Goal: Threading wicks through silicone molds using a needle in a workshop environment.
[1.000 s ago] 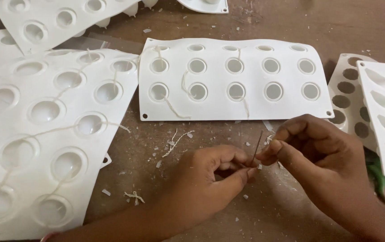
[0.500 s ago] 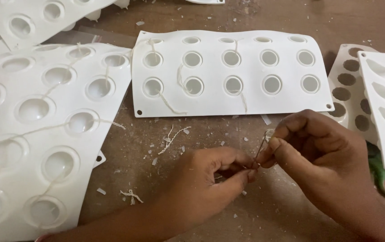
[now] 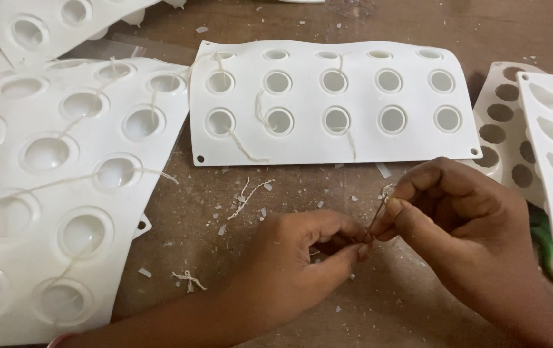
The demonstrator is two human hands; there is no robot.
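Two hands pinched together above a wooden tabletop [image 3: 405,26]: right hand [image 3: 463,225] gripping a thin needle [image 3: 374,216], left hand [image 3: 302,254] nipping a short wick thread [image 3: 361,240] at its lower end. White round-cavity mould [image 3: 412,138] just beyond, larger mould [image 3: 6,161] at left.

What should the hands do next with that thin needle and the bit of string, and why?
Probably ease the pale string's end through the eye of the thin metal needle. The right hand pinches the needle upright, and the left hand meets it with a fingertip grip at its lower end. The hands touch there, so only a tiny push seems needed. The eye itself is too small to see.
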